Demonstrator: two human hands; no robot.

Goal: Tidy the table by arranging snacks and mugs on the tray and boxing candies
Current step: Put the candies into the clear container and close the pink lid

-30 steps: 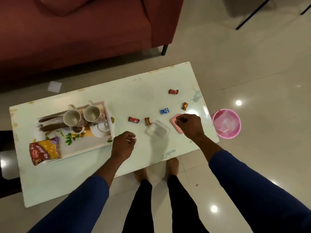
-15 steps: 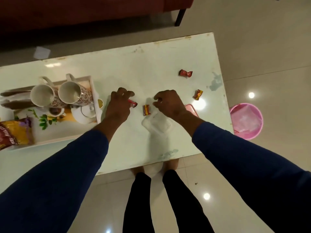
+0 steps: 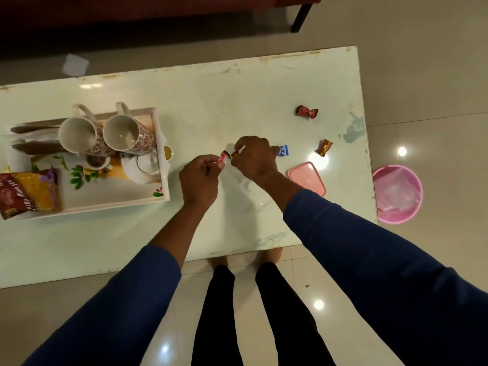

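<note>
Head view: the left hand point(image 3: 198, 180) pinches a red candy point(image 3: 224, 157); the right hand point(image 3: 254, 160), at its 2 o'clock, pinches a dark candy point(image 3: 235, 154). The clear box point(image 3: 250, 198) lies beneath the right wrist, its pink lid point(image 3: 306, 177) at 3 o'clock. Bare tabletop point(image 3: 224, 101) spreads toward 12; the tray point(image 3: 161, 165) sits at 9.

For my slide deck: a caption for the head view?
Left hand and right hand each pinch a candy above the clear box.
</note>
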